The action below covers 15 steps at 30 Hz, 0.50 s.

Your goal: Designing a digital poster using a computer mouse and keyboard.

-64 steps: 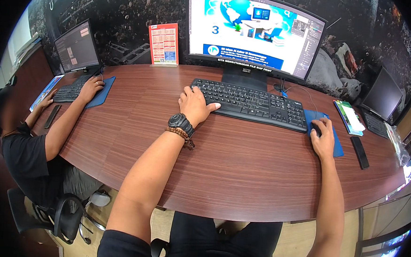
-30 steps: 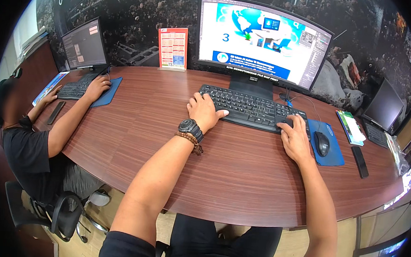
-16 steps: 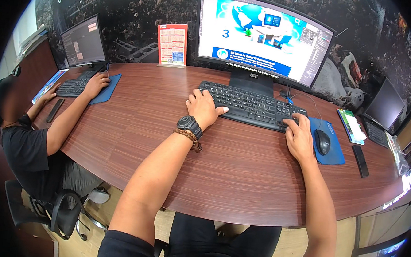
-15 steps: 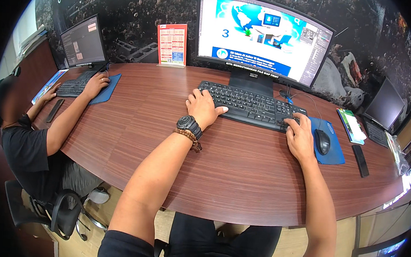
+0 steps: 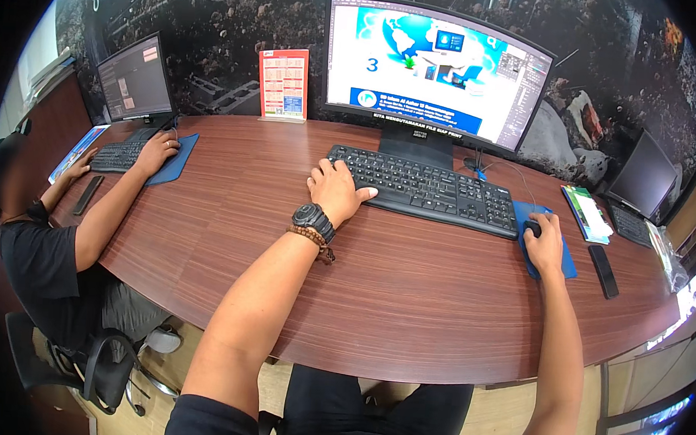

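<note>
At the far left sits a co-worker [image 5: 39, 258] in a black shirt, with one hand beside the left end of a small keyboard [image 5: 117, 156] and the other hand over a blue pad [image 5: 178, 159]; before this person stands a small monitor [image 5: 133, 81], and a phone [image 5: 88, 195] lies near the nearer arm. Next, at the back of the brown desk [image 5: 407, 301], a red calendar [image 5: 283, 84] is standing upright. The person's left hand [image 5: 337, 194], with a black watch [image 5: 314, 218] on its wrist, rests at the left end of the black keyboard [image 5: 437, 193]; its fingers are slightly apart and the thumb is stretched away to the right. Behind the keyboard stands the big monitor [image 5: 440, 72]. To the right of the keyboard, the right hand [image 5: 545, 244] has its fingers curled around the mouse [image 5: 532, 227], which is on a blue mat [image 5: 569, 271]. Further right are booklets [image 5: 579, 212], a black phone [image 5: 603, 271], a laptop [image 5: 644, 172] and a clear bag [image 5: 670, 265].
</note>
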Available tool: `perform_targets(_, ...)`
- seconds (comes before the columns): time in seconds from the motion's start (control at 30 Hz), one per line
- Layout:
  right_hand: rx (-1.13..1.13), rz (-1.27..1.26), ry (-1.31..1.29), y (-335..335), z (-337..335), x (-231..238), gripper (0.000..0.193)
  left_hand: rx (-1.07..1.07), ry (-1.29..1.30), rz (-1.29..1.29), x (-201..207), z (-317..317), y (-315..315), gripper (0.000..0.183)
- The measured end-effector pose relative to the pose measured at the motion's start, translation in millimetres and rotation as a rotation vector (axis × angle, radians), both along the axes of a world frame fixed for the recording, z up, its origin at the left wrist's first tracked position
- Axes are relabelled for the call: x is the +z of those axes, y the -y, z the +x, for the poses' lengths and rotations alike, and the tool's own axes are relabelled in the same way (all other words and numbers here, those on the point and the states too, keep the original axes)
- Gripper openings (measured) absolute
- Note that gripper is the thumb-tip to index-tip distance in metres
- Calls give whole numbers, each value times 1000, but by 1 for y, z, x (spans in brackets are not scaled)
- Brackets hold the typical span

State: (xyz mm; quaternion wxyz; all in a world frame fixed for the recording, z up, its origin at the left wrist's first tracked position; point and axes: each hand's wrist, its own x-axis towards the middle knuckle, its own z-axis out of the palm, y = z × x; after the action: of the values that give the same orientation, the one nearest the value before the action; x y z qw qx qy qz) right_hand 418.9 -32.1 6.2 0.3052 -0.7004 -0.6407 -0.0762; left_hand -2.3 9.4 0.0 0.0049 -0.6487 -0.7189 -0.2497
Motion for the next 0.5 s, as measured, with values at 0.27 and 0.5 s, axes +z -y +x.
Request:
perform_targets(0.27,50,118,-141,3,8,-14,33,-13,7,-25,2,0,2,83)
perform_targets(0.5,31,105,-155,3,13,-14,34,-50,22,79,-7,6,2,69)
